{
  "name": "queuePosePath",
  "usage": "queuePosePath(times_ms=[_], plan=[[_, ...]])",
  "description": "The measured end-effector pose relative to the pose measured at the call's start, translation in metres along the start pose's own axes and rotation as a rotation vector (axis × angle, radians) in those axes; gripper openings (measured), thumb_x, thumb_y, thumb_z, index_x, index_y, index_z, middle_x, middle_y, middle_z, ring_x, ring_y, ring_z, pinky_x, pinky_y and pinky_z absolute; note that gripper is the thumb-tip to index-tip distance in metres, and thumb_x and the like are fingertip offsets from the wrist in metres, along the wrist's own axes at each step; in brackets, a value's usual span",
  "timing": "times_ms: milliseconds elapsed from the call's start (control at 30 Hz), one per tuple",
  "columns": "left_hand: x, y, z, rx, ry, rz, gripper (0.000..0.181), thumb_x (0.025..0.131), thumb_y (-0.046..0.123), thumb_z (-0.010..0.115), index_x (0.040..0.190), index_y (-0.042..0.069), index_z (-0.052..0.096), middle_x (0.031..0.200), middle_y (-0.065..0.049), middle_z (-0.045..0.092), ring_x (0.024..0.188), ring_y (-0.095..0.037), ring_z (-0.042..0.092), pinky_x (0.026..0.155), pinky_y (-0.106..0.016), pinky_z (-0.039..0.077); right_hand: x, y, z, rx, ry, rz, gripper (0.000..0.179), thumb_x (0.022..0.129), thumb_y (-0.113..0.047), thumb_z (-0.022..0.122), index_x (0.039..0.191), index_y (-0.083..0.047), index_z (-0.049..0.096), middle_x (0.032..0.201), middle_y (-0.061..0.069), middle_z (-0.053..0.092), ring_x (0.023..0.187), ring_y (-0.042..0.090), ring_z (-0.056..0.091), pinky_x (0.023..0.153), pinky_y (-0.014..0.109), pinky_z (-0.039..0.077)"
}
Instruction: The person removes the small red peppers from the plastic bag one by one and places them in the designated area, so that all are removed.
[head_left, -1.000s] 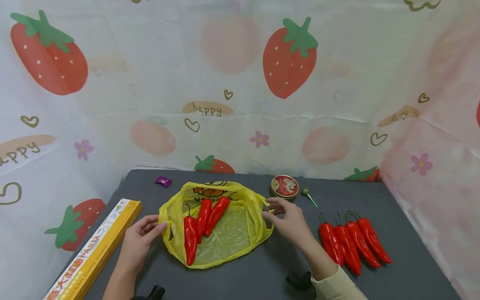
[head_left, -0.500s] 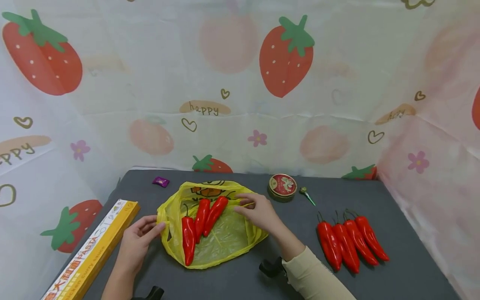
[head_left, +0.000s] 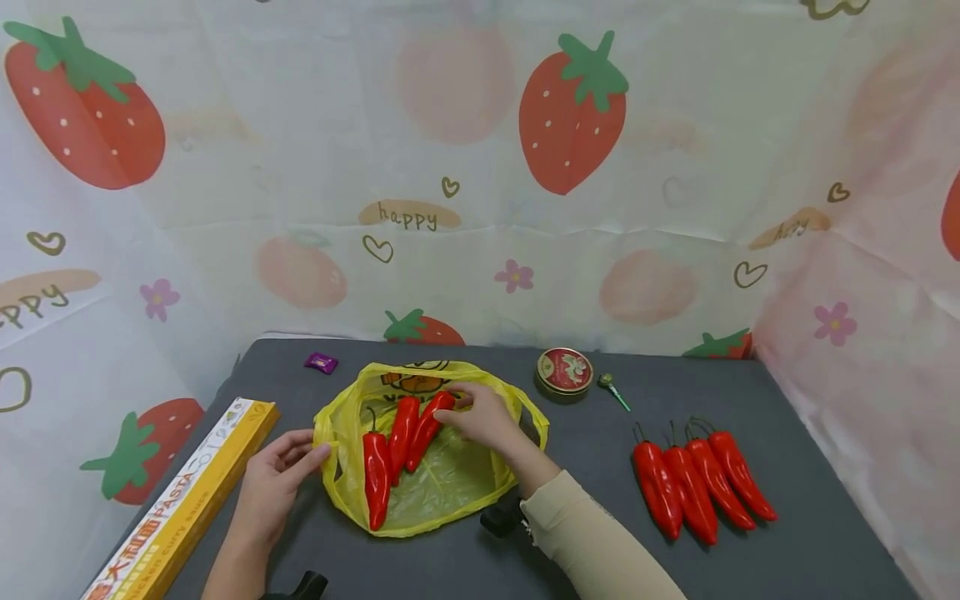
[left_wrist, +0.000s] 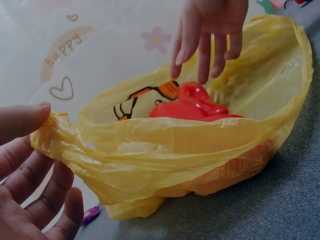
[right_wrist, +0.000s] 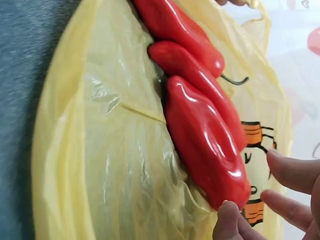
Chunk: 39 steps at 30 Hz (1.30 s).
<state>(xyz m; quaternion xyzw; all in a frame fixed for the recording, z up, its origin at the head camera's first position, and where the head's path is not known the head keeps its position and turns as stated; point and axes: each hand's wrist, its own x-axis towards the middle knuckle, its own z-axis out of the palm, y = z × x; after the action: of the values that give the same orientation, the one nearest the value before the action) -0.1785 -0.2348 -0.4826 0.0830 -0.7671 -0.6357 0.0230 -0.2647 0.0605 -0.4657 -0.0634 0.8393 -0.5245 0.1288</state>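
A yellow plastic bag [head_left: 461, 487] lies on its side on the table, its mouth facing the person. Inside it, 3 red chili peppers lie side by side: a left one [head_left: 377, 479], a middle one [head_left: 404, 433] and a right one [head_left: 427, 435]. My left hand [head_left: 272, 479] pinches the bag's left handle [left_wrist: 52, 135] between thumb and fingers. Over the bag's inside, my right hand [head_left: 483, 417] is at the upper end of the right pepper, fingers spread around it. In the left wrist view, those fingers hang just above the peppers; whether they touch is unclear.
Several more red peppers [head_left: 693, 500] lie in a row at the right. Behind the bag stand a round red tin [head_left: 565, 372] and a small green-stemmed item [head_left: 613, 390]. A purple wrapped candy [head_left: 322, 363] and a long yellow pasta box [head_left: 187, 500] are at the left.
My right hand has let go of the bag's right handle and moved left into the bag's mouth, up to the right pepper. My left hand keeps its hold on the bag.
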Motion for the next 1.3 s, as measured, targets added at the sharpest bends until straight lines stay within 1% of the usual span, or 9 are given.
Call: queuePosePath(times_ms=[67, 133, 267, 367, 500, 700, 900, 1133, 1300], plan=[[0.000, 0.000, -0.001, -0.002, 0.000, -0.005, 0.051, 0.094, 0.041, 0.070, 0.129, 0.004, 0.062, 0.100, 0.015, 0.071, 0.091, -0.007, 0.065, 0.083, -0.024, 0.058, 0.004, 0.000, 0.004, 0.001, 0.003, 0.013, 0.059, 0.091, -0.031, 0.076, 0.146, -0.019, 0.055, 0.116, 0.014, 0.066, 0.063, 0.027, 0.064, 0.062, 0.041, 0.058], [0.000, -0.001, -0.001, -0.002, 0.000, -0.009, 0.051, 0.094, 0.041, 0.070, 0.128, 0.004, 0.062, 0.100, 0.015, 0.071, 0.091, -0.007, 0.065, 0.084, -0.024, 0.058, 0.009, 0.001, 0.008, -0.006, -0.005, 0.032, 0.063, 0.092, -0.031, 0.075, 0.149, -0.021, 0.051, 0.091, 0.008, 0.066, 0.049, 0.024, 0.054, 0.051, 0.036, 0.052], [0.000, -0.002, -0.002, 0.002, -0.006, -0.007, 0.051, 0.094, 0.041, 0.070, 0.128, 0.004, 0.062, 0.099, 0.015, 0.071, 0.091, -0.007, 0.065, 0.084, -0.025, 0.058, 0.014, 0.002, 0.015, -0.071, -0.040, 0.089, 0.069, 0.092, -0.038, 0.074, 0.153, -0.023, 0.045, 0.061, 0.000, 0.049, 0.039, 0.017, 0.037, 0.041, 0.030, 0.038], [0.000, -0.003, -0.001, 0.000, -0.007, -0.005, 0.051, 0.094, 0.040, 0.070, 0.128, 0.004, 0.062, 0.099, 0.015, 0.071, 0.091, -0.007, 0.065, 0.084, -0.025, 0.058, 0.014, 0.003, 0.020, -0.130, -0.037, 0.104, 0.069, 0.091, -0.038, 0.076, 0.151, -0.021, 0.047, 0.078, 0.002, 0.059, 0.042, 0.017, 0.041, 0.043, 0.029, 0.040], [0.000, -0.003, 0.000, -0.003, -0.008, 0.001, 0.050, 0.095, 0.039, 0.070, 0.129, 0.003, 0.062, 0.099, 0.016, 0.071, 0.091, -0.006, 0.066, 0.083, -0.024, 0.058, 0.012, 0.004, 0.022, -0.105, 0.019, 0.080, 0.062, 0.087, -0.030, 0.081, 0.141, -0.016, 0.054, 0.111, 0.008, 0.064, 0.057, 0.019, 0.053, 0.051, 0.030, 0.048], [0.000, -0.003, 0.000, 0.000, 0.004, 0.009, 0.049, 0.095, 0.038, 0.070, 0.127, 0.002, 0.062, 0.097, 0.014, 0.072, 0.088, -0.007, 0.066, 0.081, -0.025, 0.059, 0.007, 0.002, 0.022, 0.065, 0.046, 0.033, 0.049, 0.085, -0.019, 0.084, 0.127, -0.011, 0.060, 0.118, 0.016, 0.063, 0.079, 0.024, 0.064, 0.061, 0.035, 0.057], [0.000, -0.004, -0.002, 0.003, 0.009, 0.028, 0.048, 0.095, 0.036, 0.070, 0.126, 0.001, 0.062, 0.096, 0.013, 0.072, 0.086, -0.007, 0.066, 0.080, -0.026, 0.059, 0.003, 0.001, 0.022, 0.128, 0.045, -0.009, 0.047, 0.087, -0.023, 0.082, 0.129, -0.015, 0.064, 0.124, 0.014, 0.062, 0.095, 0.023, 0.065, 0.071, 0.034, 0.059], [0.001, -0.004, -0.001, 0.002, 0.006, 0.050, 0.046, 0.096, 0.034, 0.070, 0.125, 0.000, 0.062, 0.095, 0.013, 0.071, 0.086, -0.007, 0.066, 0.079, -0.025, 0.059, -0.012, 0.003, 0.014, 0.243, 0.039, -0.068, 0.042, 0.091, -0.021, 0.078, 0.131, -0.019, 0.067, 0.125, 0.015, 0.061, 0.095, 0.026, 0.069, 0.078, 0.045, 0.062], [0.001, -0.004, 0.000, 0.010, 0.004, 0.047, 0.046, 0.096, 0.035, 0.069, 0.125, 0.000, 0.062, 0.094, 0.013, 0.071, 0.085, -0.007, 0.066, 0.080, -0.027, 0.059, -0.026, 0.002, 0.004, 0.228, 0.053, -0.149, 0.044, 0.093, -0.029, 0.074, 0.136, -0.028, 0.064, 0.128, 0.013, 0.061, 0.101, 0.026, 0.070, 0.083, 0.051, 0.060]])
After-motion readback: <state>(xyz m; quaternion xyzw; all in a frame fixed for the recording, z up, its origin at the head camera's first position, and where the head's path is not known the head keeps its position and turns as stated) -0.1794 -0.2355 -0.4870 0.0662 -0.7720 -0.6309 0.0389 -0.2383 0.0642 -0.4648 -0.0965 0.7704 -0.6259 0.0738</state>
